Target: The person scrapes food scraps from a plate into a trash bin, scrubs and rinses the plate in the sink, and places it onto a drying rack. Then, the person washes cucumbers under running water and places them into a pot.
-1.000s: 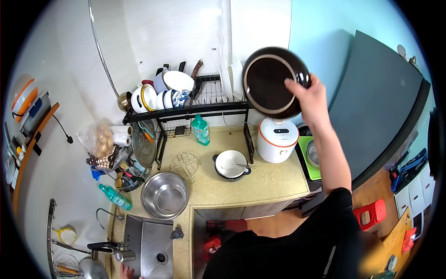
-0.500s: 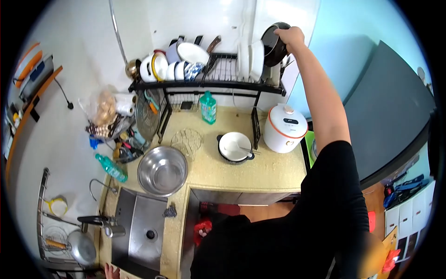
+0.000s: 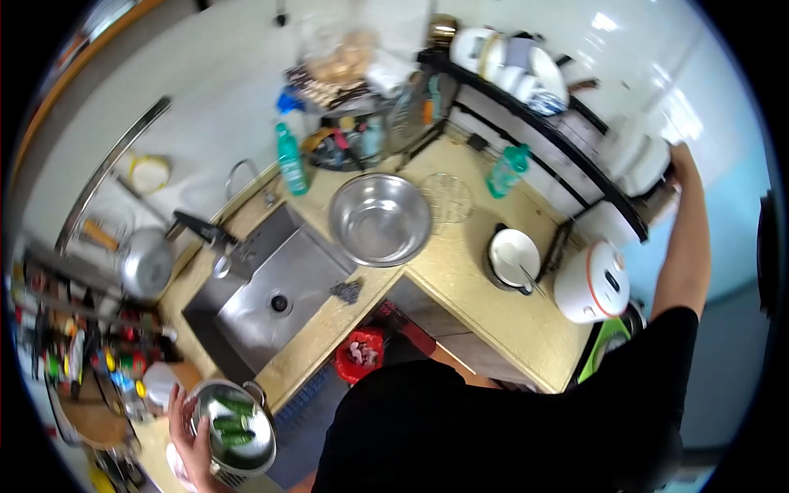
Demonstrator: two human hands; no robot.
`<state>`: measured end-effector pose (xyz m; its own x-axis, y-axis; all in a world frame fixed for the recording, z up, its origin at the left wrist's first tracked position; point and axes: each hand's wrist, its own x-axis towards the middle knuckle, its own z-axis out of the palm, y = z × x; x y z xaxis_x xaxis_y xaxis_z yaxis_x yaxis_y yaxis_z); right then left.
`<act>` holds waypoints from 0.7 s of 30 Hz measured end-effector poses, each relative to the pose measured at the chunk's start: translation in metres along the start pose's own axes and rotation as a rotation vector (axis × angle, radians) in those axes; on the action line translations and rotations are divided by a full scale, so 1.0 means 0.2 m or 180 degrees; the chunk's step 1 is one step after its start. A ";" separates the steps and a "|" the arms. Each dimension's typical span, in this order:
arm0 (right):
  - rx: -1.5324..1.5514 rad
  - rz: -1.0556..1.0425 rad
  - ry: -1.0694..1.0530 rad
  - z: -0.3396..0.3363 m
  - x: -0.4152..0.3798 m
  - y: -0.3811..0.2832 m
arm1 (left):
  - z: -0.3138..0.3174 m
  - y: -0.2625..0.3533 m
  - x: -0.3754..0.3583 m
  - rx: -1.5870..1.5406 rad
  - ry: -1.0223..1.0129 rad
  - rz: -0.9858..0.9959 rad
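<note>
At the lower left, my left hand [image 3: 193,440] grips the near-left rim of a metal bowl [image 3: 265,448], thumb on the rim and fingers outside it. Several green vegetables [image 3: 233,422] lie inside the bowl. My right arm reaches to the far right end of the black dish rack [image 3: 538,123]. There my right hand [image 3: 679,164] is beside upright white dishes [image 3: 645,168]. Its fingers are blurred and partly hidden, so what they hold, if anything, cannot be made out.
A steel basin [image 3: 380,220] stands beside the sink [image 3: 271,287]. On the counter [image 3: 460,304] are a green bottle [image 3: 508,171], a wire trivet [image 3: 446,198], a white bowl [image 3: 515,253] and a rice cooker [image 3: 592,283]. A red bin [image 3: 359,355] stands below.
The view has turned toward the left, bringing the bowl of vegetables into sight. More of my left hand shows. The dark bowl my right hand held is no longer clearly visible.
</note>
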<state>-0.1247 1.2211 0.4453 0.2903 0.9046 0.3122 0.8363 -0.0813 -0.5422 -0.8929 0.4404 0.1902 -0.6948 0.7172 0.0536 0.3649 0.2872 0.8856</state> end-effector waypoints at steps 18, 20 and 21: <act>-0.1523 -0.1703 0.1881 -0.32 -0.77 -0.60 | -0.05 -0.32 -0.61 -0.0407 0.1985 -0.0952; -0.0815 -0.2575 0.2122 -0.23 -1.13 -0.86 | -0.02 -0.44 -0.70 -0.0533 0.2304 -0.1120; -0.0482 -0.3014 0.2214 -0.17 -1.27 -0.96 | 0.00 -0.51 -0.73 -0.0581 0.2444 -0.1211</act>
<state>-0.3436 0.9924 0.4956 -0.3226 0.2131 0.9222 0.8873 0.4074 0.2163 -0.8277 0.3060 0.0912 -0.9984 -0.0510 -0.0229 -0.0358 0.2667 0.9631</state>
